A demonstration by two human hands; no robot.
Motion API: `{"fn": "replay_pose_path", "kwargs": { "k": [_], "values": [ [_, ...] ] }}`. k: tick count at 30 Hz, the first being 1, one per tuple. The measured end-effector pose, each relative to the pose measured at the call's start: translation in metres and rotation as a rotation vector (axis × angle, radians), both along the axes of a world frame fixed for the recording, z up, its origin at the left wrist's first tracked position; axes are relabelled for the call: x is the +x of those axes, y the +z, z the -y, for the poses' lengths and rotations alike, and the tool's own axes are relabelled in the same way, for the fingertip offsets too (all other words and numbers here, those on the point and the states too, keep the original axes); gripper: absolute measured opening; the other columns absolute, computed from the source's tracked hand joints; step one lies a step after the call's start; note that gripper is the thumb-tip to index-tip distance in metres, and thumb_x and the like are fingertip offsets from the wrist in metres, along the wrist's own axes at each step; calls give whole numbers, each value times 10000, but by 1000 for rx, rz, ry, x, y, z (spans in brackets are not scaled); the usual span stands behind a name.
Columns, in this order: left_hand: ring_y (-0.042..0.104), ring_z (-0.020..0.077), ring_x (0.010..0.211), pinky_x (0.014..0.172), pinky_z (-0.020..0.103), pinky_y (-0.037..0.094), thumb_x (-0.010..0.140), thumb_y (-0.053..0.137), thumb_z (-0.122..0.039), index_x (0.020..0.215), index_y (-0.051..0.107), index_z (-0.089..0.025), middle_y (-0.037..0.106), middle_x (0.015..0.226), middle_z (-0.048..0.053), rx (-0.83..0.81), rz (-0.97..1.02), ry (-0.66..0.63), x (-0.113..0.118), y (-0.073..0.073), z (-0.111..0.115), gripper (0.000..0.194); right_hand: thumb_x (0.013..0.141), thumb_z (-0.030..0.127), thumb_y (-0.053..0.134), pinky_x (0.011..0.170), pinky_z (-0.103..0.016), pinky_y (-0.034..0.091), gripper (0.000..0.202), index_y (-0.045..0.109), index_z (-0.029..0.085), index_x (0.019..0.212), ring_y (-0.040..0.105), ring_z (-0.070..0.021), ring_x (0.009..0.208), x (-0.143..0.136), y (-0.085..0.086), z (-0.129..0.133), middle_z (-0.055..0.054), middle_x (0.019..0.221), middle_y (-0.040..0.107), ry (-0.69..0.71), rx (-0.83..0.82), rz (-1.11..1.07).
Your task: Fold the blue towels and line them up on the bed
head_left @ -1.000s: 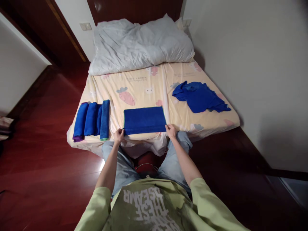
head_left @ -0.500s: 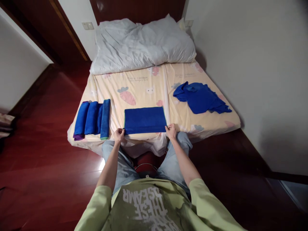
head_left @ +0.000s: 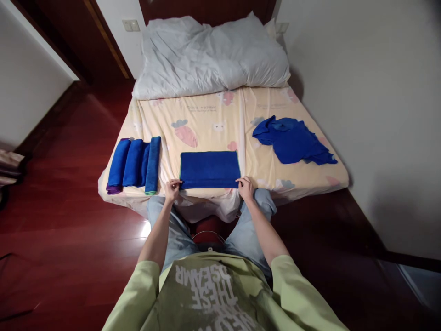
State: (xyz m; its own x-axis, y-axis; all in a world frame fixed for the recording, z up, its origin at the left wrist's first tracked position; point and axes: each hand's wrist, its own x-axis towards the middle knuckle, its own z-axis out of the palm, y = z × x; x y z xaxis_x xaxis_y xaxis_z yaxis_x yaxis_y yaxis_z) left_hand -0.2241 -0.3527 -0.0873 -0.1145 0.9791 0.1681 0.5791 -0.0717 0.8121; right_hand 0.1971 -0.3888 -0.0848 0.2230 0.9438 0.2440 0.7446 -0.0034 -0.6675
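Observation:
A flat blue towel [head_left: 210,166] with green edging lies near the bed's front edge, a narrow fold along its near side. My left hand [head_left: 172,189] is closed in a pinch at the near left corner of that towel. At the near right corner, my right hand [head_left: 245,187] pinches the folded edge between thumb and fingers. Rolled blue towels [head_left: 132,163] lie side by side to the left, one with purple edging, and a blue roll with green edging [head_left: 153,165] is nearest the flat towel. A crumpled blue cloth pile [head_left: 292,140] rests on the right.
The bed [head_left: 203,124] has a cream sheet printed with carrots. Across its far end lies a white quilt [head_left: 213,57]. A wall [head_left: 361,101] stands close on the right, and dark red floor [head_left: 69,207] shows on the left.
The camera view has shifted slightly. The fold along the towel's near edge looks a little wider, with both hands still at its corners.

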Motion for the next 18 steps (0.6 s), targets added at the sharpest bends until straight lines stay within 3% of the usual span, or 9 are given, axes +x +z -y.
{"fn": "replay_pose_path", "kwargs": {
  "k": [4,9,13,18],
  "values": [
    [700,253,1071,1026,453,515,886,531,-238,853,787,-235,769,1100,78,23,-56,-68,-3,2,3,259,907,149,460,843,-331,525,333,781,237,915,674,-219,929,-2,1,2,-75,1063,733,19,-14,-1],
    [670,276,1185,1125,488,452,882,593,-307,971,791,-244,756,1188,78,-33,-67,-111,-2,9,7,226,875,163,484,1015,-383,525,332,779,232,1011,670,-241,1105,4,6,1,-84,1138,730,110,-44,-16],
    [633,311,1248,1156,494,431,759,756,-389,1052,778,-241,722,1263,100,-73,-76,-130,0,14,10,330,767,200,606,1096,-422,503,353,771,221,1079,660,-255,1160,21,11,-1,-92,1221,705,275,-137,-66],
    [623,311,1265,1181,476,409,650,712,-241,1095,760,-229,696,1293,105,-53,-91,-173,-1,15,11,447,672,174,643,1114,-435,493,479,758,210,1135,646,-266,1205,31,7,-2,-104,1273,688,346,-129,-125]
  ]
}}
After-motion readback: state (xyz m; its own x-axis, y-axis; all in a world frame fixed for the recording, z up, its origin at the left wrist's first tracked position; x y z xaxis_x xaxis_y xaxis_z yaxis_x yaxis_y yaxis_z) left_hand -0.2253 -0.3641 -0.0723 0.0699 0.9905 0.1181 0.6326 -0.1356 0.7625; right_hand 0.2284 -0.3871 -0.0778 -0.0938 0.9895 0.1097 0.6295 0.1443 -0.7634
